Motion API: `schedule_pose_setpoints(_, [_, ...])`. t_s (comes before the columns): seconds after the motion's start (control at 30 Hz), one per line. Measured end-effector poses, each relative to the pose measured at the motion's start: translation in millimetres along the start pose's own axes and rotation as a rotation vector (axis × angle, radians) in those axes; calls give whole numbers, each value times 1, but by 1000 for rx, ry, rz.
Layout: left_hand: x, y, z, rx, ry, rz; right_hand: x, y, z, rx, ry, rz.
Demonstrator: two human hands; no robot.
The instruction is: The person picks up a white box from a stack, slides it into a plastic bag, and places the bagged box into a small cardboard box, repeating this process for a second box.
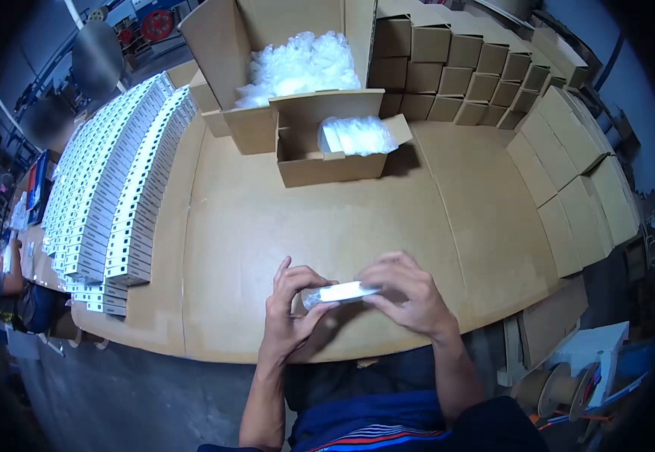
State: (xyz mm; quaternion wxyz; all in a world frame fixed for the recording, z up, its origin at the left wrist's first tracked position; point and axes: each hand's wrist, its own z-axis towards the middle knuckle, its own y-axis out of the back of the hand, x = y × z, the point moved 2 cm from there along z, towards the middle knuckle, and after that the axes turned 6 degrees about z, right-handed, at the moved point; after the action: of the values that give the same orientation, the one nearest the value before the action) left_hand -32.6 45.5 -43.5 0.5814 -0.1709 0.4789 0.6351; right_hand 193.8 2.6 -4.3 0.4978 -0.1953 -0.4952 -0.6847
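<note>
Close to the table's front edge, my left hand (pixel 293 305) and my right hand (pixel 406 290) hold a small white box (pixel 342 291) between them. Clear plastic, probably bubble wrap, shows around its left end. My left thumb and fingers pinch that end, while the fingers of my right hand close on the other. Beyond my hands stands an open cardboard box (pixel 331 172), its flaps up. Inside it lies a bubble-wrapped white bundle (pixel 361 137).
A large carton (pixel 214 45) full of bubble-wrap pieces (pixel 301 64) stands at the back. Stacked white boxes (pixel 109 181) line the left. Brown cardboard boxes (pixel 448 53) are piled back right, with more (pixel 568 166) along the right edge. Another person (pixel 11 282) sits far left.
</note>
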Motion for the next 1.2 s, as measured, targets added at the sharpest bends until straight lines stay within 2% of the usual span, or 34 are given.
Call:
schedule_pose_setpoints(0.1, [5, 4, 6, 21, -12, -25, 11, 8, 18, 157, 190, -150])
schedule_pose_setpoints(0.27, [9, 16, 33, 60, -125, 33, 23, 16, 51, 352, 241, -368])
schedule_pose_setpoints(0.33, [16, 17, 44, 17, -56, -67, 24, 18, 64, 377, 261, -410])
schedule_pose_setpoints(0.4, [22, 17, 57, 2, 29, -100, 23, 27, 81, 313, 272, -409])
schedule_pose_setpoints(0.43, [22, 19, 67, -21, 40, -16, 22, 33, 91, 280, 279, -411])
schedule_pose_setpoints(0.5, [15, 23, 92, -67, 68, 150, 17, 43, 110, 84, 207, -434])
schedule_pose_setpoints(0.6, [32, 18, 120, 65, -61, 462, 6, 50, 139, -239, 114, -422])
schedule_pose_setpoints(0.7, [50, 6, 146, 147, -233, 673, -7, 31, 166, -452, 3, -306])
schedule_pose_setpoints(0.73, [54, 1, 151, 143, -272, 743, -16, 23, 175, -494, 121, -389])
schedule_pose_setpoints(0.77, [60, -4, 157, 139, -313, 813, -20, 16, 183, -511, 124, -374])
schedule_pose_setpoints(0.9, [81, -19, 160, 207, -255, 940, -46, -1, 199, -485, 131, -459])
schedule_pose_setpoints(1.2, [89, -14, 156, 241, -308, 859, -78, -14, 210, -395, -16, -503])
